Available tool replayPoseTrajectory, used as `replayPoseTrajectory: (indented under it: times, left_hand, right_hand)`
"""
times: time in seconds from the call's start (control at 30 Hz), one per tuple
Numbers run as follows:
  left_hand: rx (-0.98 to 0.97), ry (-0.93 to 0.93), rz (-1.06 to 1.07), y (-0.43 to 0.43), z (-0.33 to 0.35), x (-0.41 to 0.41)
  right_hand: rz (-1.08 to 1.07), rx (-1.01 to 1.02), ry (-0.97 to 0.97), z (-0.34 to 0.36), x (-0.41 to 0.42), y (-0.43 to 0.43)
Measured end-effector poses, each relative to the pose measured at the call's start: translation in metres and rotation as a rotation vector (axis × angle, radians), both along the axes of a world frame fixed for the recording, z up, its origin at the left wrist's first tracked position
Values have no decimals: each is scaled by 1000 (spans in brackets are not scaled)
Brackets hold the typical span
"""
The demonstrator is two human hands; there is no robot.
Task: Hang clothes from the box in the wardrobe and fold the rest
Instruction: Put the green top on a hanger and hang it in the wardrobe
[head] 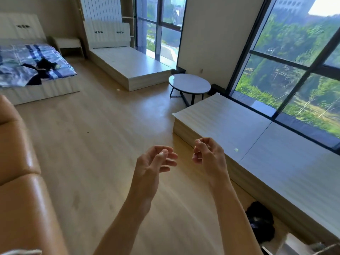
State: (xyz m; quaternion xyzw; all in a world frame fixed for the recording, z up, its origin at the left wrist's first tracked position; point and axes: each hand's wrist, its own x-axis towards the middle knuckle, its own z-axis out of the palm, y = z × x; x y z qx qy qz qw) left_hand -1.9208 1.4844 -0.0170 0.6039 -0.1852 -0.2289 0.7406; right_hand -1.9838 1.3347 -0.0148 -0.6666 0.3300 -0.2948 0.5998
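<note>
A pale wood-look floor (95, 144) is spread beneath and to the left of the fingers (171, 162). Just to their right, a low light platform (257, 137) is set along tall dark-framed windows (294, 61), through which daylight and green trees are seen. Beyond the fingers, a round table (189, 83) is placed before a cream wall (211, 34). Farther off to the left, a bare bed base (128, 65), a nightstand (69, 45) and a blue-quilted bed (36, 57) are seen. A tan sofa (22, 181) is found well to the left.
</note>
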Motion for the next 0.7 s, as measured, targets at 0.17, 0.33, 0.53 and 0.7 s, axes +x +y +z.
replayPoseTrajectory:
  times: [0.17, 0.33, 0.53, 0.7]
  left_hand:
    - [7, 8, 129, -24, 1, 95]
    - [18, 31, 329, -41, -17, 201]
    - [59, 17, 534, -58, -28, 325]
    - [44, 1, 806, -26, -14, 419]
  right_hand:
    - [77, 36, -7, -4, 106, -40]
    - [261, 87, 12, -30, 245, -58]
    - [500, 133, 31, -42, 408, -72]
    - [663, 178, 45, -33, 547, -63]
